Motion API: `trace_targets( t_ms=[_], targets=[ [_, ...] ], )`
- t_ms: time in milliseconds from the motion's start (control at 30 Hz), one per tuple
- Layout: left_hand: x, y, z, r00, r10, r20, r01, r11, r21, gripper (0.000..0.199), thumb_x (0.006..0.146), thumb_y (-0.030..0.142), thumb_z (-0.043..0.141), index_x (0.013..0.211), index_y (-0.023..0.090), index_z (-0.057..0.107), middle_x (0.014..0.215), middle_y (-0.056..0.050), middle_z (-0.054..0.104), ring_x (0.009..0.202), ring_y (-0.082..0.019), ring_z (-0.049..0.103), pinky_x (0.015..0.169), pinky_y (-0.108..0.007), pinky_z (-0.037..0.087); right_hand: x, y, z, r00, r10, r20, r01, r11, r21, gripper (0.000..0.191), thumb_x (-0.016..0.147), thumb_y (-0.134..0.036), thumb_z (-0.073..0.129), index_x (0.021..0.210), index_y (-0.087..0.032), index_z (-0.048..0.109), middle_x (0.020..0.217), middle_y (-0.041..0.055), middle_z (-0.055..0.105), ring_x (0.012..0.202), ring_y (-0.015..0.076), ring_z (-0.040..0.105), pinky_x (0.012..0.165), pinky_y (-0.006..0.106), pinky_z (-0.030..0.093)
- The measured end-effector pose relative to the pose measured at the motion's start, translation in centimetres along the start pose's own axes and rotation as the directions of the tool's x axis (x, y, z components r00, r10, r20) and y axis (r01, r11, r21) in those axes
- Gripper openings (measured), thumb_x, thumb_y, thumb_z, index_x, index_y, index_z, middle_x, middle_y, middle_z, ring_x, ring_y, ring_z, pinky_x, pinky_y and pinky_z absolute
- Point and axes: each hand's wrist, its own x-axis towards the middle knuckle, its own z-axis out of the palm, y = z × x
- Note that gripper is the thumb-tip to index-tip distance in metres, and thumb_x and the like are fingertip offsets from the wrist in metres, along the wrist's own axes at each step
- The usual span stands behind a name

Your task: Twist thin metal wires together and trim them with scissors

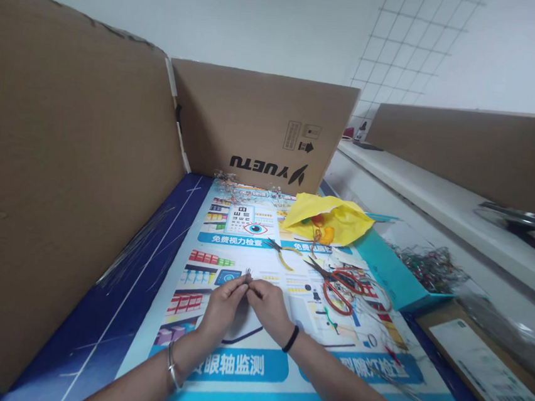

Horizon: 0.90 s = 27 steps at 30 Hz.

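A small bunch of thin wire-like strands (248, 274) pokes up between my fingertips, its lower part hidden by them. My left hand (220, 303) pinches it from one side, thumb against forefinger. From the other side my right hand (269, 305) pinches it too, its fingertips touching those of the left. Both hands are low over the printed sheet (227, 269). Just beyond them are pliers with yellow handles (284, 260). Scissors with orange-red handles (329, 274) rest to the right, beside thread scraps.
A yellow bag (311, 208) with orange yarn lies behind the tools. The teal box (377, 268) at right holds tangled wires (431, 267). Loose straight wires (135, 247) lie at left. Cardboard panels (256, 124) stand at the back and left. A wire tangle (233, 188) sits at the back.
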Motion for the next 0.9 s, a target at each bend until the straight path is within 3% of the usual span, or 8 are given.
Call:
trace_targets(
  t_ms=[167, 267, 400, 467, 567, 633, 767, 900],
  targets=[
    [-0.1, -0.4, 0.1, 1.000, 0.007, 0.019, -0.007, 1.000, -0.015, 0.024, 0.069, 0.026, 0.065, 0.091, 0.021, 0.069, 0.102, -0.006, 0.067, 0.101, -0.022, 0.058, 0.096, -0.035, 0.038, -0.5, 0.2, 0.0, 0.997, -0.075, -0.005, 0.074, 0.988, -0.134, 0.020, 0.082, -0.014, 0.048, 0.068, -0.018, 0.062, 0.073, 0.0025, 0.060, 0.072, 0.0131, 0.054, 0.068, 0.022, 0.039],
    [-0.2, -0.3, 0.1, 0.998, 0.016, 0.059, -0.013, 0.999, -0.044, 0.019, 0.072, 0.029, 0.062, 0.087, 0.019, 0.068, 0.099, -0.006, 0.068, 0.100, -0.022, 0.058, 0.094, -0.036, 0.038, -0.9, 0.0, -0.6, 0.988, -0.145, 0.049, 0.152, 0.962, -0.228, 0.020, 0.085, -0.018, 0.046, 0.077, -0.018, 0.065, 0.079, 0.0044, 0.060, 0.078, 0.0147, 0.054, 0.072, 0.024, 0.039],
    [-0.3, 0.4, -0.2, 0.996, 0.052, 0.079, -0.048, 0.998, -0.050, 0.021, 0.077, 0.034, 0.056, 0.088, 0.019, 0.065, 0.102, -0.006, 0.066, 0.099, -0.021, 0.056, 0.090, -0.033, 0.038, -1.2, -0.4, -2.4, 0.970, -0.168, 0.175, 0.213, 0.936, -0.282, 0.020, 0.086, -0.023, 0.047, 0.082, -0.019, 0.065, 0.079, 0.0039, 0.062, 0.078, 0.0155, 0.055, 0.072, 0.024, 0.039],
    [-0.2, 0.7, -0.4, 0.992, 0.095, 0.079, -0.099, 0.994, 0.039, 0.019, 0.080, 0.033, 0.052, 0.085, 0.021, 0.065, 0.091, -0.004, 0.067, 0.090, -0.018, 0.058, 0.084, -0.029, 0.040, -1.2, -0.5, -3.6, 0.975, -0.157, 0.157, 0.196, 0.942, -0.273, 0.020, 0.086, -0.024, 0.047, 0.080, -0.019, 0.065, 0.078, 0.0033, 0.063, 0.078, 0.0151, 0.056, 0.073, 0.024, 0.039],
    [0.0, 0.8, -0.6, 0.964, 0.121, 0.235, -0.172, 0.962, 0.211, 0.019, 0.080, 0.030, 0.050, 0.072, 0.022, 0.065, 0.070, 0.000, 0.063, 0.071, -0.016, 0.055, 0.071, -0.026, 0.040, -1.2, -0.6, -4.7, 0.983, -0.152, 0.100, 0.168, 0.971, -0.173, 0.018, 0.085, -0.024, 0.049, 0.078, -0.019, 0.064, 0.080, 0.0029, 0.062, 0.081, 0.0138, 0.056, 0.074, 0.022, 0.039],
    [0.2, 0.8, -0.6, 0.935, 0.117, 0.334, -0.211, 0.942, 0.260, 0.020, 0.079, 0.029, 0.049, 0.071, 0.022, 0.066, 0.069, 0.000, 0.063, 0.069, -0.016, 0.054, 0.069, -0.025, 0.039, -1.2, -0.6, -4.9, 0.983, -0.147, 0.110, 0.155, 0.986, -0.063, 0.014, 0.082, -0.023, 0.054, 0.070, -0.018, 0.062, 0.075, 0.0018, 0.060, 0.079, 0.0132, 0.056, 0.072, 0.021, 0.040],
    [-0.1, 1.0, -0.4, 0.920, 0.101, 0.378, -0.224, 0.928, 0.297, 0.021, 0.080, 0.029, 0.046, 0.072, 0.021, 0.064, 0.069, 0.001, 0.061, 0.069, -0.015, 0.052, 0.070, -0.025, 0.039, -1.3, -0.2, -4.1, 0.994, -0.093, 0.063, 0.075, 0.968, 0.238, 0.012, 0.080, -0.024, 0.055, 0.073, -0.018, 0.064, 0.076, 0.0014, 0.061, 0.077, 0.0133, 0.057, 0.071, 0.023, 0.042],
    [-1.3, 1.7, 0.0, 0.921, 0.002, 0.390, -0.139, 0.936, 0.324, 0.026, 0.082, 0.032, 0.042, 0.064, 0.017, 0.054, 0.060, 0.002, 0.053, 0.059, -0.012, 0.046, 0.062, -0.023, 0.037, -1.7, 0.1, -3.6, 0.998, 0.033, 0.047, -0.052, 0.852, 0.521, 0.018, 0.080, -0.032, 0.055, 0.080, -0.017, 0.064, 0.071, 0.0009, 0.061, 0.063, 0.0120, 0.054, 0.061, 0.024, 0.042]
  ],
)
